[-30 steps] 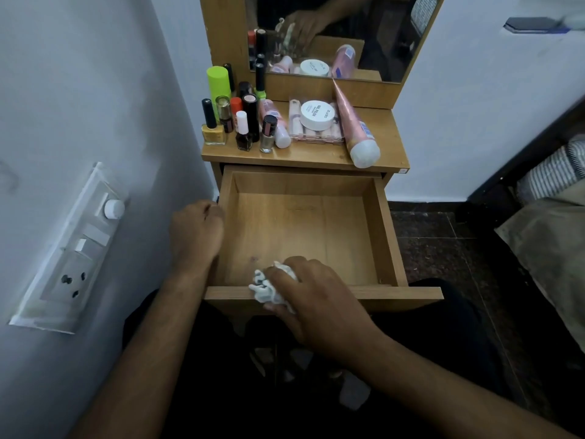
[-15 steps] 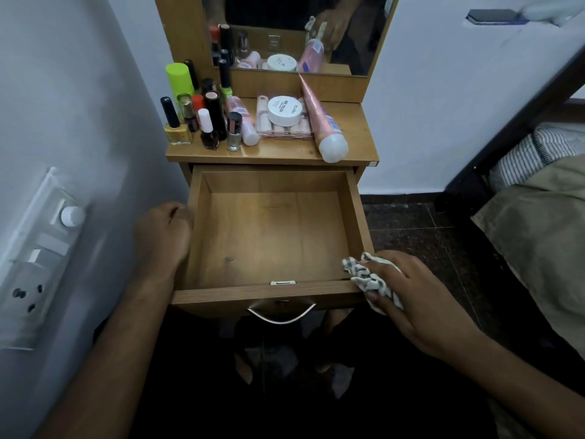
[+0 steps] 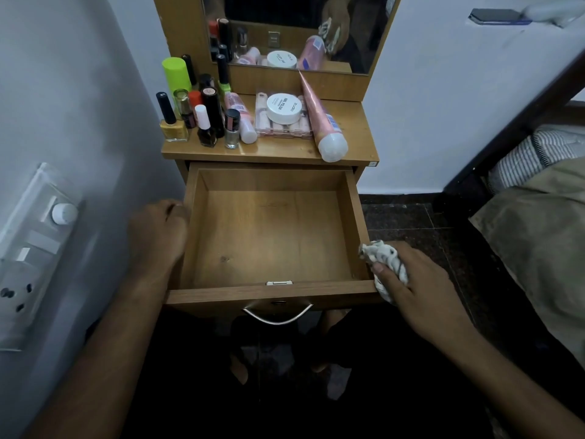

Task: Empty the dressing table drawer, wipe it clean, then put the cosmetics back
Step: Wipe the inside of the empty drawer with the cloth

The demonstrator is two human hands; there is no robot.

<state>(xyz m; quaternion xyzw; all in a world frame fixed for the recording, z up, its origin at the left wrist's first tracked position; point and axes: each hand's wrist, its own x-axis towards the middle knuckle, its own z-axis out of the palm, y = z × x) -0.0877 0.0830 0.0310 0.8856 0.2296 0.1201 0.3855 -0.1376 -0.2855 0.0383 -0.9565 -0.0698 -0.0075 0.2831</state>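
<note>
Beside the drawer's [image 3: 272,229] right wall, the right hand [image 3: 414,280] is gripping a crumpled cloth [image 3: 384,263], apparently wiping, while the left hand [image 3: 156,231], fingers curled, is steadying the left wall.

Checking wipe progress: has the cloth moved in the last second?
Yes. The cloth, in the right hand, went from the drawer front's middle to its right corner.

Home bedroom: wooden dressing table [image 3: 354,128] with mirror [image 3: 304,30], cosmetics, bed [image 3: 535,223] alongside.
</note>
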